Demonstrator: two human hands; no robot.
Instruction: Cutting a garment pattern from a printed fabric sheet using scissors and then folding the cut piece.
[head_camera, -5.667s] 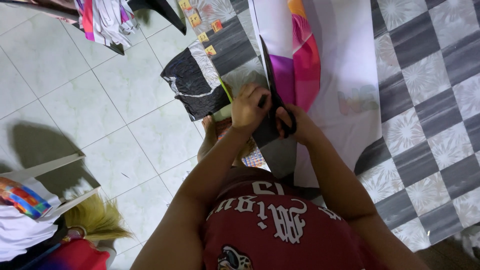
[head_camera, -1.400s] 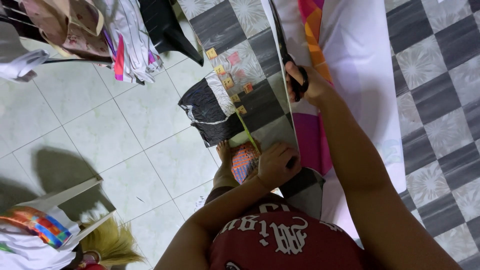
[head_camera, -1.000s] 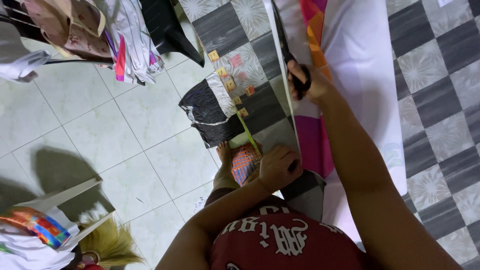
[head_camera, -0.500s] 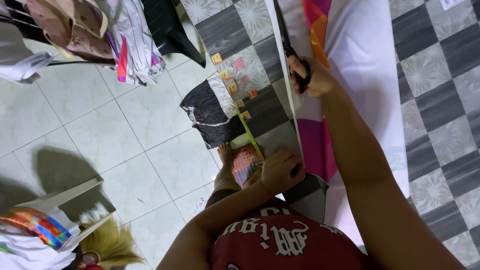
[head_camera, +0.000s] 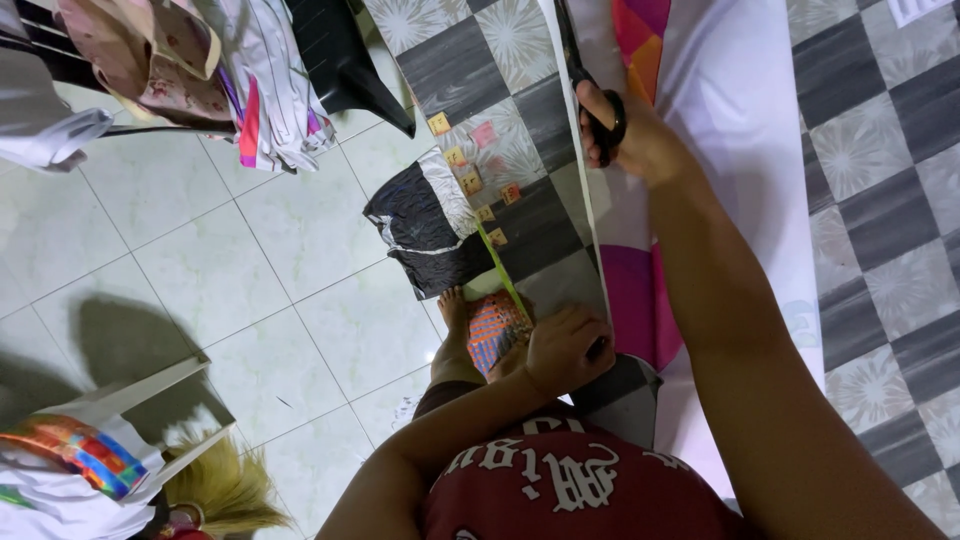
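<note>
Right hand grips black scissors on white fabric; left hand pinches the fabric's near edge on the surface.

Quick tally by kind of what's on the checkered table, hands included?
Black-handled scissors, in the right hand: 1
White sheet with pink and orange print, left hand at its edge: 1
Black plastic bag: 1
Green-yellow strip: 1
Small square paper tags, yellow, orange, pink: 7, as far as visible
Hands: 2
Total: 13

Right hand reaches far forward; left hand stays curled close.
</note>
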